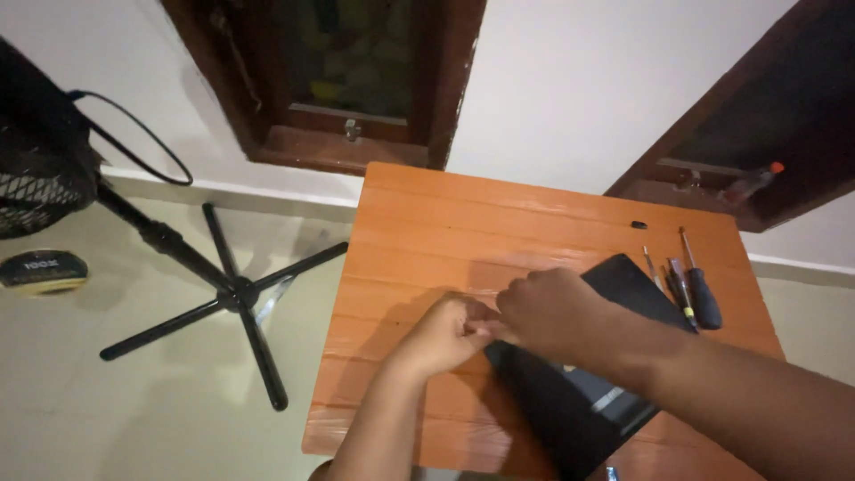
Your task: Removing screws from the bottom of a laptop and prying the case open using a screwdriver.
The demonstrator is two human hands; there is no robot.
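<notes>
Black flat device [579, 401], a slab like a closed laptop or tablet, is lying slantwise on the orange wooden worktop [419, 232], its near corner running off the bottom of the view. Both hands are meeting at its left edge: the left hand [445, 334] is curling into a loose fist, the right hand [552, 312] is bending over it, fingers closed together on something too small to make out. Judging from that, the work is sitting at an early stage, since the casing is looking whole and unopened. Screwdrivers [690, 285] are lying untouched just beside the device, a small black bit [639, 224] farther off.
</notes>
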